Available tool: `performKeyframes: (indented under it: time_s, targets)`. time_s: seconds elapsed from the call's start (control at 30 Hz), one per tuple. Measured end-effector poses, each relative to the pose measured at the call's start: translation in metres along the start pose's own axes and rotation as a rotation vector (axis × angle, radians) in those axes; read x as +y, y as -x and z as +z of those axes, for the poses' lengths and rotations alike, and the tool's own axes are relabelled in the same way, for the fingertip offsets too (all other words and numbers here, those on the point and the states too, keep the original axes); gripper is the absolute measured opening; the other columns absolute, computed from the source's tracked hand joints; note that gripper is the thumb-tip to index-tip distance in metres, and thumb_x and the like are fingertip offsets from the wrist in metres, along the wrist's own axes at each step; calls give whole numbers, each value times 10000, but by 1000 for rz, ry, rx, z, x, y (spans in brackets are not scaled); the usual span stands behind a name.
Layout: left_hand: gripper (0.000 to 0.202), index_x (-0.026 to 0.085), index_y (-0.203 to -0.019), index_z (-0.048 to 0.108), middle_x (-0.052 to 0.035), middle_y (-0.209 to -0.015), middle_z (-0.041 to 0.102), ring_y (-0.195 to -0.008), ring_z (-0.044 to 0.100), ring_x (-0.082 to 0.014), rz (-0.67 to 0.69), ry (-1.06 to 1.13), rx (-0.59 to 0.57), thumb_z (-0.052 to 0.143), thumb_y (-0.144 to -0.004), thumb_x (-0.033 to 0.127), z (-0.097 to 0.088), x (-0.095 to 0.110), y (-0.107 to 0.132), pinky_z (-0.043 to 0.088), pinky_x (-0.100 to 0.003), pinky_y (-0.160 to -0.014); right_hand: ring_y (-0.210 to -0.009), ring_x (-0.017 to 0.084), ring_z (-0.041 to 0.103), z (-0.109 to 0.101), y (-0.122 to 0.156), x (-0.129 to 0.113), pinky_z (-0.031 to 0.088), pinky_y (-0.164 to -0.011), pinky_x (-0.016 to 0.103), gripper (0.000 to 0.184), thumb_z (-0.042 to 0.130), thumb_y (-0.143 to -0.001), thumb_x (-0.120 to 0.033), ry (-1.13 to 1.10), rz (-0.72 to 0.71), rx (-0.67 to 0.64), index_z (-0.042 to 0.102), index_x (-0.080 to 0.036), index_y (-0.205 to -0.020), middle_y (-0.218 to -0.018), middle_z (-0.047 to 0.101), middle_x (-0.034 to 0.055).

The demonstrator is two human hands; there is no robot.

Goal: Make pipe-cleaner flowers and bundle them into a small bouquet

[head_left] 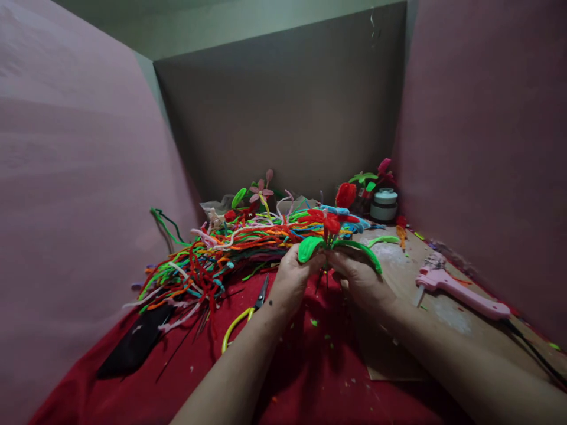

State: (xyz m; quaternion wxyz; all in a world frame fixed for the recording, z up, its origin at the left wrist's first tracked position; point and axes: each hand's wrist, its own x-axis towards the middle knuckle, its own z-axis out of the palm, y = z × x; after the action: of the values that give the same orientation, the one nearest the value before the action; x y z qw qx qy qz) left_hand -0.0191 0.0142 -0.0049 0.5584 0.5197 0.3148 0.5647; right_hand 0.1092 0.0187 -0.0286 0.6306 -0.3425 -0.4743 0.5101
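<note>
Between my two hands stands a pipe-cleaner flower with red petals and a thin dark stem that points down. My left hand pinches it from the left, beside a bright green leaf. From the right, my right hand has its fingers closed near the stem, under a second green leaf. Fingers partly hide the spot where leaves and stem meet. Scissors with yellow handles lie left of my left forearm, partly covered by it.
A large heap of coloured pipe cleaners spreads behind and left. A pink glue gun rests on a cardboard sheet at right. A dark phone-like slab lies at left. A pale jar and finished flowers stand at the back.
</note>
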Motion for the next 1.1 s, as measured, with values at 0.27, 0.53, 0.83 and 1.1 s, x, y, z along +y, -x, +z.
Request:
performKeyframes:
  time_s: [0.27,0.53,0.83,1.1]
  targets:
    - [230,110,-736,601,-5,-586,547,-492,492,-85,-174,114,-237,640,-756,335,3,-14,0,350,-215,-506,-408,94,429,8,5,-10,340,-429,239,289,615,-748,-401,-69,80,-164,587,-170,-576,-470,502,-30]
    - [272,133,-735,545,37,-584,465,-436,389,-42,-218,171,-178,688,-716,363,1,-15,0,266,-181,-426,-532,114,489,6,1,-4,425,-501,236,176,651,-719,-346,-58,26,-66,607,-181,-674,-612,574,-5]
    - [298,115,-717,575,24,-603,498,-481,411,-45,-172,145,-89,741,-652,353,6,-16,-1,305,-179,-460,-525,109,454,13,9,-13,401,-496,238,218,640,-716,-371,-61,47,-63,595,-172,-639,-585,522,-11]
    - [371,133,-702,503,61,-536,424,-428,321,-26,-248,307,-136,789,-591,342,5,-7,1,229,-172,-423,-524,87,372,2,-5,-5,309,-468,220,234,659,-696,-383,120,-70,-121,607,-160,-648,-586,488,-28]
